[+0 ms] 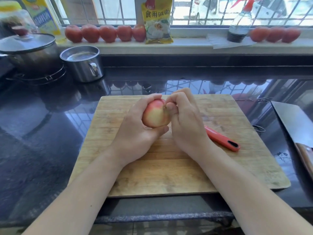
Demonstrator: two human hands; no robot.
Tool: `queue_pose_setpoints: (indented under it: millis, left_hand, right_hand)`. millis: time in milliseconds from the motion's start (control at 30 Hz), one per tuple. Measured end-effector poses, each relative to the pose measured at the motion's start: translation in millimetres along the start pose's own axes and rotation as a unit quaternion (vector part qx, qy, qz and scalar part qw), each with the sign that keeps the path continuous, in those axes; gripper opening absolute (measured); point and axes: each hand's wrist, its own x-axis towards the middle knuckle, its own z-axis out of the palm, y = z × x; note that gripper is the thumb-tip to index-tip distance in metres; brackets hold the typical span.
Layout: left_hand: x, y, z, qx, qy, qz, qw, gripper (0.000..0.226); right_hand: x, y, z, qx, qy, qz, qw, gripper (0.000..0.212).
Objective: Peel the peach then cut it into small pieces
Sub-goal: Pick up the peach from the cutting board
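Observation:
A red and yellow peach [155, 115] is held just above the wooden cutting board [169, 167]. My left hand [138, 133] grips it from the left and below, fingers curled over its top. My right hand [184, 119] presses against the peach's right side, thumb and fingers curled and pinching at the stem end. A red-handled peeler [221, 139] lies on the board just right of my right hand; its head is hidden behind that hand.
A cleaver [294, 122] lies on the dark counter right of the board. At the back left stand a steel mug [83, 63] and a lidded pot [28, 51]. Several peaches [105, 33] and a yellow bag [158, 21] line the windowsill.

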Motion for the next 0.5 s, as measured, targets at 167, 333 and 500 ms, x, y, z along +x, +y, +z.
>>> queue_pose_setpoints:
  millis: [167, 333, 500]
  left_hand:
    - [2.7, -0.2, -2.5, -0.017, 0.031, -0.023, 0.999, 0.074]
    - [6.0, -1.1, -6.2, -0.081, 0.070, -0.067, 0.992, 0.071]
    - [4.6, 0.1, -7.2, -0.115, 0.082, -0.092, 0.986, 0.059]
  right_hand:
    - [9.9, 2.0, -24.4, 0.088, 0.035, 0.158, 0.983, 0.019]
    - [12.9, 34.2, -67.1, -0.046, 0.020, 0.249, 0.967, 0.012]
    - [11.1, 57.7, -97.7, -0.165, -0.090, 0.303, 0.934, 0.025]
